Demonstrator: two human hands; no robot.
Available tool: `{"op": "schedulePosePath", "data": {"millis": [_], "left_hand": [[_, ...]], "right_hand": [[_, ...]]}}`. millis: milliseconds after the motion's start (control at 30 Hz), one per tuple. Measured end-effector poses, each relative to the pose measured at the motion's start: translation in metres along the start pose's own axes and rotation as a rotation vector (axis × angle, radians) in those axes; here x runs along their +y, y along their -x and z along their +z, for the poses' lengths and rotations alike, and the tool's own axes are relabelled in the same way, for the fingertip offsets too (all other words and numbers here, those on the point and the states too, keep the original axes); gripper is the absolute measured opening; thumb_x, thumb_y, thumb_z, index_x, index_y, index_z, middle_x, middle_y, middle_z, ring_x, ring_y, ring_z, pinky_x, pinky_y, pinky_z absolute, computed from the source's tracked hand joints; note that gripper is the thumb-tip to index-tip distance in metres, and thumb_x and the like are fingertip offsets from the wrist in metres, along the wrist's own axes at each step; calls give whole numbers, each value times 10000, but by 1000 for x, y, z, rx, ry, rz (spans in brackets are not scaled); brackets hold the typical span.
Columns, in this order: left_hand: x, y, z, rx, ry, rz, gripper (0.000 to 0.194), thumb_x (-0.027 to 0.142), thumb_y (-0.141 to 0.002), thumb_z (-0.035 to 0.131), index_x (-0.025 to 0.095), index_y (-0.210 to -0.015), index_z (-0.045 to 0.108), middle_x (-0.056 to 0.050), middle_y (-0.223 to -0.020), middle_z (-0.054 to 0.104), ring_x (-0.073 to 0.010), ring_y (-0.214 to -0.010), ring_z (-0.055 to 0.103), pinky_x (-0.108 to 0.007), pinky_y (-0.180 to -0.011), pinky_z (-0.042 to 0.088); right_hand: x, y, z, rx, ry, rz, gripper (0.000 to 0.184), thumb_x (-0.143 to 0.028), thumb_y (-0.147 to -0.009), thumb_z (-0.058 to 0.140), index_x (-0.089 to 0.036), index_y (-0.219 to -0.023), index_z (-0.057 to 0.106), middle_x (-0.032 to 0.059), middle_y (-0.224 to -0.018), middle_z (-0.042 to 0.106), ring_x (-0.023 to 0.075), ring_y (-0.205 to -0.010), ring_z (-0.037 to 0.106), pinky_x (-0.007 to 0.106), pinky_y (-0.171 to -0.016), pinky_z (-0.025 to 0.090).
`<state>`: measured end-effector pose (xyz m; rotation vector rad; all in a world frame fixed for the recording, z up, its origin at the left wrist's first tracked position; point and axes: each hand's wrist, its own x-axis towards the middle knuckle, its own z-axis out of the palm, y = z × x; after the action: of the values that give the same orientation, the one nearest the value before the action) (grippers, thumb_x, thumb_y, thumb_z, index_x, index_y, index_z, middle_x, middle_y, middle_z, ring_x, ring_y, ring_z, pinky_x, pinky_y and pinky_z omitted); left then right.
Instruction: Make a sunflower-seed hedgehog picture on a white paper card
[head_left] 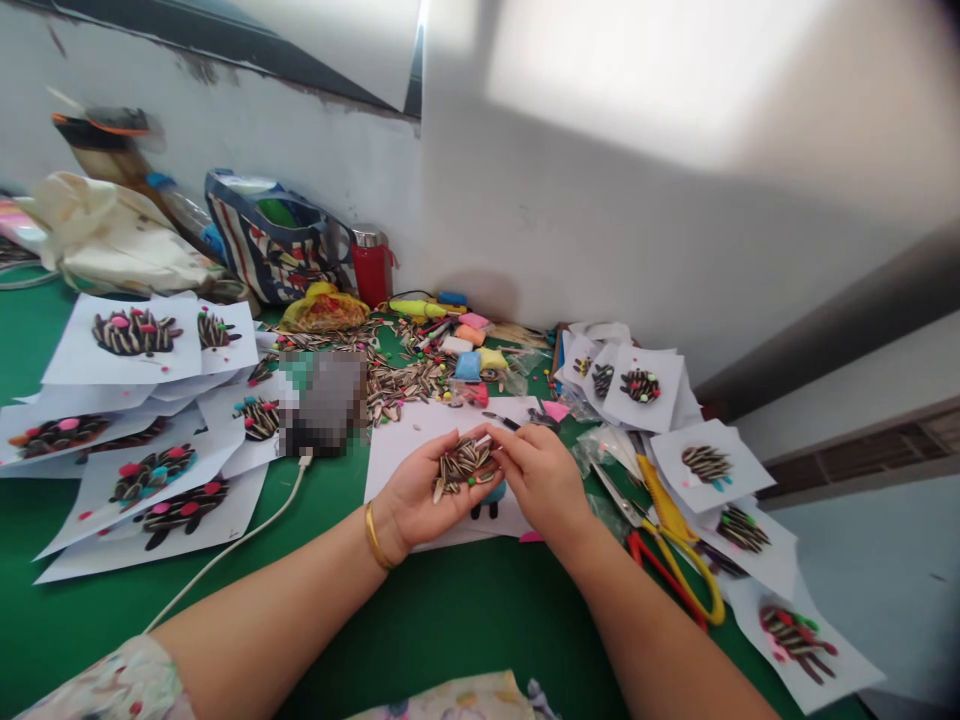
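Note:
My left hand [420, 497] is cupped palm up around a small heap of striped sunflower seeds [463, 464]. Thumb and fingertips of my right hand [546, 482] are pressed together at the edge of that heap, by the left fingertips; whatever they pinch is hidden. Both hands are over a sheet of white paper [394, 440] on the green table [450, 620]. Part of a blue and black shape [491, 497] shows on the sheet below my fingers. A dark pen [501, 420] lies just beyond my right hand.
Loose seeds [397, 380] and coloured clay packets [469, 365] lie behind the sheet. Seed-decorated papers [124, 345] pile up on the left, others [709, 465] on the right. Yellow-handled scissors [694, 575] lie right. A phone [326, 395] with a white cable, red flask [371, 270] and striped bag [274, 245] stand left.

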<state>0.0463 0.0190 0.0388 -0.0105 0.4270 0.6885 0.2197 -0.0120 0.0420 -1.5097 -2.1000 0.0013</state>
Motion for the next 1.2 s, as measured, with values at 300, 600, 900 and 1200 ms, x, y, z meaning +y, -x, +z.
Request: {"op": "schedulePosePath", "data": {"millis": [300, 600, 900, 1200], "left_hand": [[1, 0, -2, -48, -19, 14, 345, 243, -950, 421, 102, -1200, 612, -174, -1109, 696, -257, -1005, 683, -401, -915, 530], [1, 1, -2, -33, -44, 2, 341, 231, -944, 448, 117, -1227, 601, -157, -1046, 708, -208, -836, 697, -356, -824, 553], [-1, 2, -1, -60, -41, -25, 352, 256, -947, 460, 113, -1241, 593, -149, -1041, 709, -237, -922, 692, -396, -901, 524], [-4, 2, -1, -58, -41, -79, 340, 251, -965, 434, 116, -1230, 599, -104, -965, 731, -209, -850, 701, -366, -842, 539]], "right_hand": [[-2, 2, -3, 52, -119, 26, 173, -234, -925, 544, -217, -1030, 681, 60, -890, 629, 205, -856, 565, 325, -810, 445], [-6, 1, -3, -43, -134, -8, 93, -201, -901, 591, -211, -924, 681, 58, -929, 641, 210, -912, 566, 335, -836, 444], [-11, 1, -7, 19, -114, 20, 181, -199, -936, 491, -180, -1028, 646, 80, -942, 633, 221, -920, 555, 352, -845, 439], [-14, 0, -4, -23, -167, 53, 106, -154, -875, 582, -197, -891, 678, 42, -853, 594, 202, -872, 549, 324, -802, 437]]}}
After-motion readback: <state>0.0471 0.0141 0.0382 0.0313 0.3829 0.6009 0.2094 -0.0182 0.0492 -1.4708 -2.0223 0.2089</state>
